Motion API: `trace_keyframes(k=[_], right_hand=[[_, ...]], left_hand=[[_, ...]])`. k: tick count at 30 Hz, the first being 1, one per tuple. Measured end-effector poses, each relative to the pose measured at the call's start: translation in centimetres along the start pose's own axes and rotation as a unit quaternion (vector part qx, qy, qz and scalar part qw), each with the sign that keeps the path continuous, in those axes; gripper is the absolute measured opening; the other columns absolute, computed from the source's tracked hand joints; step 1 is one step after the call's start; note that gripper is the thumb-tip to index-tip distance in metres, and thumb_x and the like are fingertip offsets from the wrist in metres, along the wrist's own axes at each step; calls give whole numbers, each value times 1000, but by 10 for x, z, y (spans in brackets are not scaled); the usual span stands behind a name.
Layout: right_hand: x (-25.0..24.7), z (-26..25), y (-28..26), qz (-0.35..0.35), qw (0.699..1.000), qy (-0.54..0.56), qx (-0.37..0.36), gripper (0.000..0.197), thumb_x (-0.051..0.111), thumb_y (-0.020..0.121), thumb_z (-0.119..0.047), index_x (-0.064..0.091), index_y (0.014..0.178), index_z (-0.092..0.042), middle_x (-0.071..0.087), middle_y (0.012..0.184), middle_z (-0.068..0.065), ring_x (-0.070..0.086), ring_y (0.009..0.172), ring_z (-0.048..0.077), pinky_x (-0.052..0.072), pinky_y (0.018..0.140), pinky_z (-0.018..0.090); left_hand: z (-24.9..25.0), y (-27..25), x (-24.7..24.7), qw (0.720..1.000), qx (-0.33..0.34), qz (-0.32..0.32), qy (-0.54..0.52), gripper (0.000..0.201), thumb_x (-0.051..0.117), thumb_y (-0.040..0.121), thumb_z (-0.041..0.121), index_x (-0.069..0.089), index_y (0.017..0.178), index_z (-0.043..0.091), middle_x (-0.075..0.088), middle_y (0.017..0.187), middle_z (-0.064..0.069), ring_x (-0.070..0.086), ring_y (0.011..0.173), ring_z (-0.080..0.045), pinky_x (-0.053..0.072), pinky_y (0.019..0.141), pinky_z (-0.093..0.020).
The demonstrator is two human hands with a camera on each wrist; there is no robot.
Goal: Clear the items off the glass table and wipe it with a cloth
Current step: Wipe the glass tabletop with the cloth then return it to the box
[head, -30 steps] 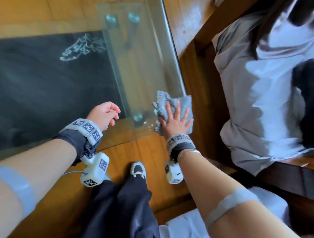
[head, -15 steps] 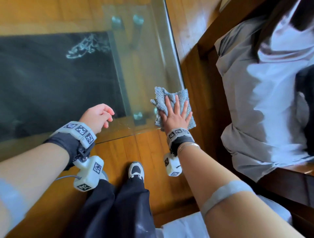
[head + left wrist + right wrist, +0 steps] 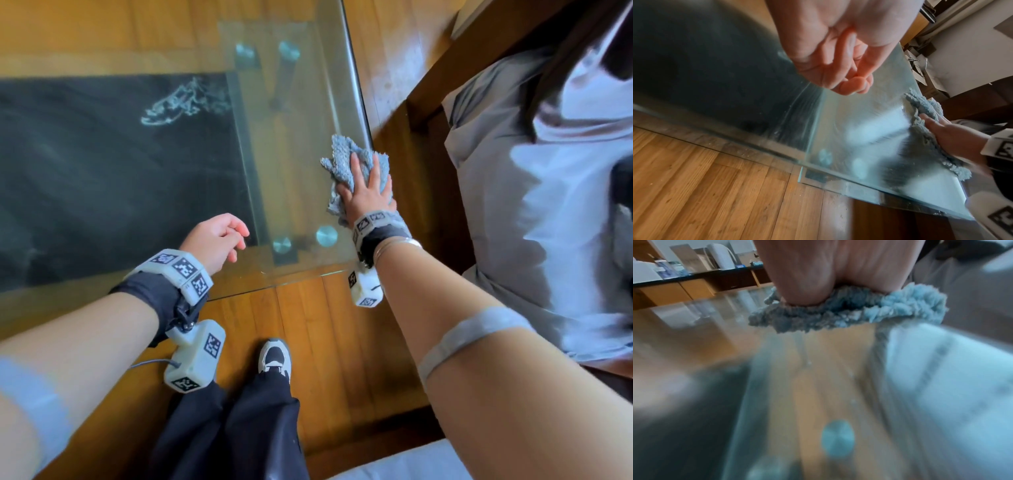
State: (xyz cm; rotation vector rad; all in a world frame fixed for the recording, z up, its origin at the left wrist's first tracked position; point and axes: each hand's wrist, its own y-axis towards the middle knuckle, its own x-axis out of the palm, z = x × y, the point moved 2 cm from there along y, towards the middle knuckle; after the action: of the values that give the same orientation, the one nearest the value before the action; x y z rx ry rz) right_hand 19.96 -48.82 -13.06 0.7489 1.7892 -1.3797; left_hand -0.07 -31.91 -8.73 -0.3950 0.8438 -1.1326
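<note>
A grey-blue fluffy cloth (image 3: 344, 161) (image 3: 925, 110) (image 3: 838, 318) lies on the glass table (image 3: 294, 137) (image 3: 859, 123) near its right edge. My right hand (image 3: 366, 186) presses flat on the cloth with straight fingers; the right wrist view shows only the heel of the palm on it. My left hand (image 3: 222, 238) (image 3: 838, 65) hovers over the table's near edge, fingers loosely curled and holding nothing. No other items show on the glass.
A dark mat (image 3: 102, 171) with a pale drawing lies under the glass. Round metal fittings (image 3: 327, 235) join the glass to its frame. A wooden bench with a grey cushion (image 3: 513, 205) stands close on the right. My shoe (image 3: 274, 356) is on the wood floor.
My right hand has slid the cloth away from me along the table's right edge, away from the near corner. The left hand has stayed near the front edge.
</note>
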Motion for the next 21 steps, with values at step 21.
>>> trace_keyframes(k=[21], right_hand=[[93, -71, -133, -86, 986, -54, -135, 56, 20, 98, -54, -8, 146, -47, -24, 156, -14, -30, 140, 32, -22, 106, 58]], left_hand=[[-32, -25, -27, 997, -44, 58, -37, 20, 40, 89, 4, 58, 88, 12, 55, 68, 0, 48, 50, -8, 32, 47, -21]])
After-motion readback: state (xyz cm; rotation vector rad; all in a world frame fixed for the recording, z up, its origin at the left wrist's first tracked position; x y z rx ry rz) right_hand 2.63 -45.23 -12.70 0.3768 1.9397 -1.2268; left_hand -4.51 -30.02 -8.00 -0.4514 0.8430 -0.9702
